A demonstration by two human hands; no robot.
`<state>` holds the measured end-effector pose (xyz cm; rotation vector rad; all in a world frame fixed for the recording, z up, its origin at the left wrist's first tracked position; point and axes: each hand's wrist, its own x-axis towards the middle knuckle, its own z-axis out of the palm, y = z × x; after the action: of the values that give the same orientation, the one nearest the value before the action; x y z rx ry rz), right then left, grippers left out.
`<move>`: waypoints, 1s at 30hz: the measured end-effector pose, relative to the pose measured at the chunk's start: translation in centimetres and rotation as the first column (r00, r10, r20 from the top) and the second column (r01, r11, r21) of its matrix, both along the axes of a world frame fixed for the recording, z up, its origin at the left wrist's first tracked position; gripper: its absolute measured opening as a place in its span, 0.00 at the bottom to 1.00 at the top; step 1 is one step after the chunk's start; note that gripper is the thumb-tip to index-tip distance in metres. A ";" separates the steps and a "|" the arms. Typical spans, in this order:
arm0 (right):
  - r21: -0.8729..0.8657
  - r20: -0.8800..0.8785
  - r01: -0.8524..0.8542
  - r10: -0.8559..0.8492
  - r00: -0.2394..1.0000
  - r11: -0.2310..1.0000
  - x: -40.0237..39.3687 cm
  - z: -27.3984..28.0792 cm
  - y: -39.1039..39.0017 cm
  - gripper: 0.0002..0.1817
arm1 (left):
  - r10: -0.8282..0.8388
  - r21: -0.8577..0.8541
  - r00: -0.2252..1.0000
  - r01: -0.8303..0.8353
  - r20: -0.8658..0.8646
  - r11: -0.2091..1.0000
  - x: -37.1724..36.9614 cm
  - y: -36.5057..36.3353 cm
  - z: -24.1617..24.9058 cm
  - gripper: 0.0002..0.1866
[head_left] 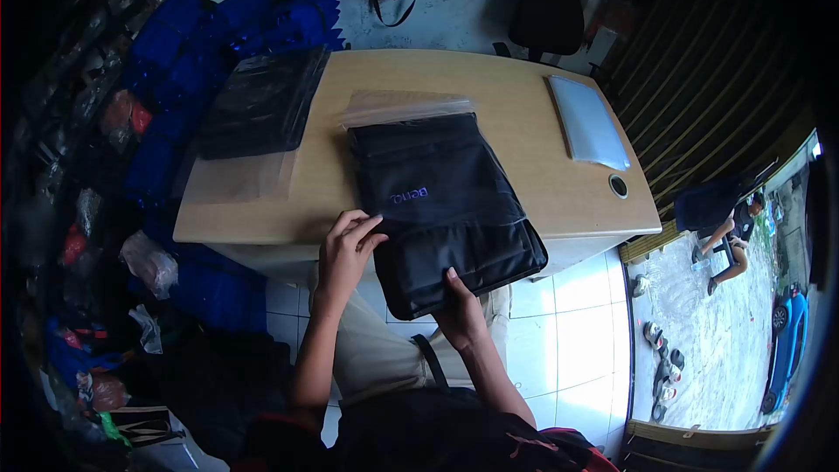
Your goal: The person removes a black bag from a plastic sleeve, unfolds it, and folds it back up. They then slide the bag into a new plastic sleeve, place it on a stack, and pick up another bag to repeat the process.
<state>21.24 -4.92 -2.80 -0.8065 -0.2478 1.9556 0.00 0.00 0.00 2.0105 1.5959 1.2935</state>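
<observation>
Black bag [428,166]: right in front, far part on the desk [262,223], near end jutting past the edge, out above the lap.
Long axis: running away from the body, far end leaning a touch left, near end swung right.
From the left fingertips: most of the bag off to the right, tips right at the long left side.
Left hand [347,249]: nearer of the two to the purple lettering [409,195]; thumb and fingers narrow, small gap; pinching film or not, cannot tell.
Right hand [461,315]: at the near edge, thumb on top, other fingers hidden beneath, apparently holding the bag there.
Clear sleeve [406,105]: seemingly over the far part, loose end lying flat beyond the bag.
Look: black, flat, soft-sided, rounded near corners, creases and dull sheen toward the near end; lettering small, upside down from here.
</observation>
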 end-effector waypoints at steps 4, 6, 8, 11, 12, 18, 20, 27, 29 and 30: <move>-0.018 -0.024 0.050 -0.050 0.998 0.999 -0.7 -0.3 -0.6 0.27 | 0.110 0.088 0.993 -0.107 -0.031 0.990 1.0 -0.6 0.6 0.15; -0.001 -0.028 0.068 -0.068 0.997 0.998 -0.6 -0.3 -0.3 0.27 | 0.127 0.158 0.990 -0.117 -0.055 0.981 1.3 -0.2 0.6 0.16; -0.007 -0.023 0.076 -0.076 0.997 0.997 -0.7 -0.3 -0.7 0.26 | 0.100 0.233 0.989 -0.072 -0.109 0.970 0.8 -0.4 0.2 0.15; 0.013 -0.042 0.123 -0.122 0.992 0.992 -1.5 0.2 -0.6 0.25 | 0.132 0.374 0.982 -0.071 -0.139 0.925 0.5 0.2 -0.4 0.14; 0.016 -0.042 0.132 -0.131 0.991 0.991 -1.6 0.3 -0.6 0.25 | 0.123 0.376 0.983 -0.063 -0.138 0.924 0.9 0.1 -0.4 0.14; -0.029 -0.040 0.273 -0.274 0.961 0.962 -1.9 1.7 -0.7 0.26 | 0.177 0.402 0.984 -0.162 0.001 0.901 2.2 -1.3 -0.6 0.08; -0.040 -0.043 0.298 -0.299 0.953 0.954 -2.5 2.1 -0.7 0.27 | 0.282 0.232 0.951 -0.306 0.130 0.923 1.9 -1.5 -1.2 0.09; -0.016 -0.047 0.358 -0.359 0.932 0.933 -3.1 2.1 -0.7 0.28 | 0.322 0.032 0.945 -0.320 -0.058 0.947 2.9 -3.9 0.7 0.11; -0.035 -0.067 0.343 -0.345 0.936 0.939 -3.0 1.0 -0.2 0.27 | 0.314 0.055 0.946 -0.310 -0.078 0.949 3.6 -4.5 1.0 0.12; -0.017 -0.066 0.337 -0.337 0.939 0.941 -3.3 1.0 -0.1 0.28 | 0.308 0.053 0.950 -0.306 -0.042 0.951 3.6 -4.8 1.3 0.12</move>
<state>17.96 -5.01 -1.78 -0.7308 -0.0570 1.6565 3.59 -4.84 1.27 1.8866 1.9827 1.4052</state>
